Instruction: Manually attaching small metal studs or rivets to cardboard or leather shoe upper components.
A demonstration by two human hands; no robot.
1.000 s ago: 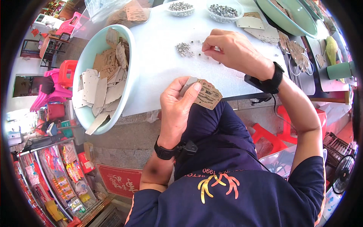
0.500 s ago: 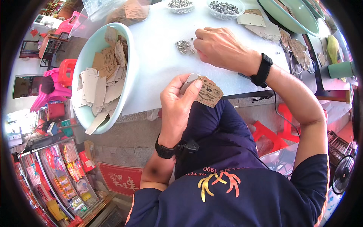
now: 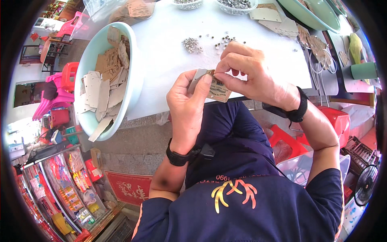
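Way off left of the fingers (image 3: 234,60), pink chairs (image 3: 45,108) and a red stool (image 3: 65,76); down to the fingers' lower left, a packed display rack (image 3: 66,189), red sign (image 3: 128,188) near it! Right of the fingers, a green cylinder (image 3: 363,71); far lower right, a black fan (image 3: 366,185)

A passable lane for us over the white tabletop (image 3: 155,52) between the pale green basin (image 3: 94,50) and the heap of small metal fittings (image 3: 192,45), our left hand (image 3: 187,101) and right hand (image 3: 252,70) blocking the near middle, plastic tubs (image 3: 236,13) beyond.
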